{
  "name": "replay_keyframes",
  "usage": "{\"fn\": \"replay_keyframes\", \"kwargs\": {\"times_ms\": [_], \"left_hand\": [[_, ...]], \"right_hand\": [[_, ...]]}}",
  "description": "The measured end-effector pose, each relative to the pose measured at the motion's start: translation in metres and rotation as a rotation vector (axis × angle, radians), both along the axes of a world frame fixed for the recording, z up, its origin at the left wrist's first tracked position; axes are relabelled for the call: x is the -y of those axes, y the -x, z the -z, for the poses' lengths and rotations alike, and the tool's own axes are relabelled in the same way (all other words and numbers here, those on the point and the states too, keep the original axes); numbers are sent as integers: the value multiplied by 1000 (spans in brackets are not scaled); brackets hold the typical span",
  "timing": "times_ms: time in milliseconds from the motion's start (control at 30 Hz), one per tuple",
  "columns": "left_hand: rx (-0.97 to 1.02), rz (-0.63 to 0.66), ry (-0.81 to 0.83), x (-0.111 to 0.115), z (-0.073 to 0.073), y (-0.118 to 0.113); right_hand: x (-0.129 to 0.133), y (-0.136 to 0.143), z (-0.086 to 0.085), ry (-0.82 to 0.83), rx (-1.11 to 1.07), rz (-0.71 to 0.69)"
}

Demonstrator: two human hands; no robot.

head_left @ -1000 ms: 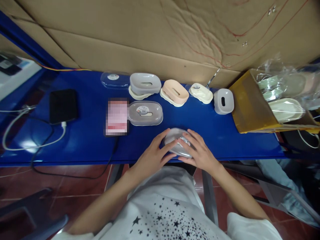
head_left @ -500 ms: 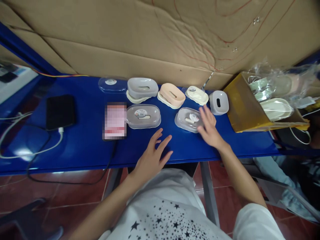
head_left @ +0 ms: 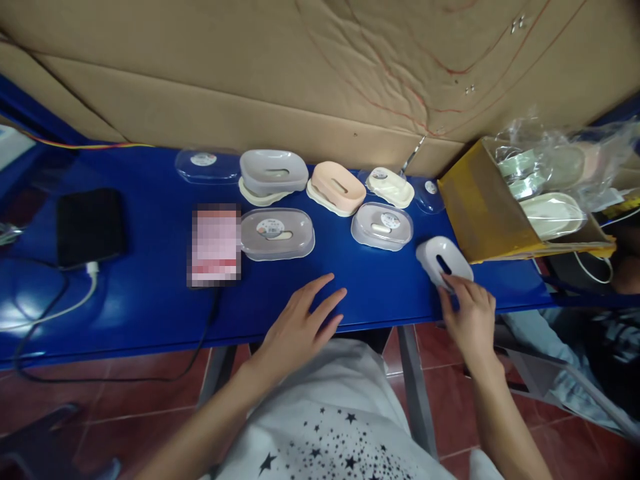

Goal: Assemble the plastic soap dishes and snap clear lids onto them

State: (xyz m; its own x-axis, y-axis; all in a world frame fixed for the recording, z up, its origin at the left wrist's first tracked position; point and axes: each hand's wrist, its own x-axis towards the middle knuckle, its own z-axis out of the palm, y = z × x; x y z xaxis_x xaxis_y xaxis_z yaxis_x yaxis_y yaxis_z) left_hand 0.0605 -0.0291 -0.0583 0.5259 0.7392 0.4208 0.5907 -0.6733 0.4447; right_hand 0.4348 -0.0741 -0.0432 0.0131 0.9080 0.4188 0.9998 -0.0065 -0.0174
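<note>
My right hand (head_left: 469,313) grips the near edge of a pale grey soap dish (head_left: 434,257) with a dark slot in its floor. My left hand (head_left: 300,320) rests near the table's front edge with its fingers spread, touching no dish. Ahead of it lie two grey soap dishes under clear lids, one lidded dish (head_left: 300,223) on the left and another lidded dish (head_left: 357,230) on the right. Behind them stand an open grey dish (head_left: 250,167), a peach dish (head_left: 325,177) on a cream base, and a cream insert (head_left: 400,195).
Clear lids lie at the back, one stickered lid (head_left: 183,175) left and another lid (head_left: 425,200) by the cardboard box (head_left: 460,227). That box holds plastic-wrapped dishes. A phone (head_left: 215,247) and a black device (head_left: 90,227) with cables occupy the left. Someone sits at far right.
My right hand has left the lidded dish and taken hold of the pale grey dish, bringing it nearer. A clear lid now shows behind where it stood. My left hand stays spread.
</note>
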Motion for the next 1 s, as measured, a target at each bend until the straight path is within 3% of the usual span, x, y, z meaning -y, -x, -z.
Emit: {"fn": "replay_keyframes", "kwargs": {"times_ms": [133, 233, 300, 433, 533, 633, 700, 800, 1000], "left_hand": [[-9, 109, -27, 1, -6, 1], [-90, 176, -38, 2, -8, -1], [-144, 181, -52, 3, -9, -1], [-158, 104, -63, 5, -7, 10], [-112, 56, -49, 5, -5, 23], [-82, 32, -13, 4, -3, 32], [-61, 33, 3, 3, -2, 35], [-14, 47, 40, 1, -3, 34], [13, 132, 181, -8, -12, 32]], "right_hand": [[36, 34, -11, 165, -157, -353], [19, 50, -21, 215, -254, -578], [-18, 45, -26, 143, -321, -587], [-129, 12, -25, -8, -301, -408], [-201, -6, -15, 118, -190, -385], [-235, -9, -6, 199, -133, -388], [-236, -9, -5, 188, -135, -383], [-217, -15, -16, 154, -204, -378], [-143, -24, -56, 83, -595, -287]]}}
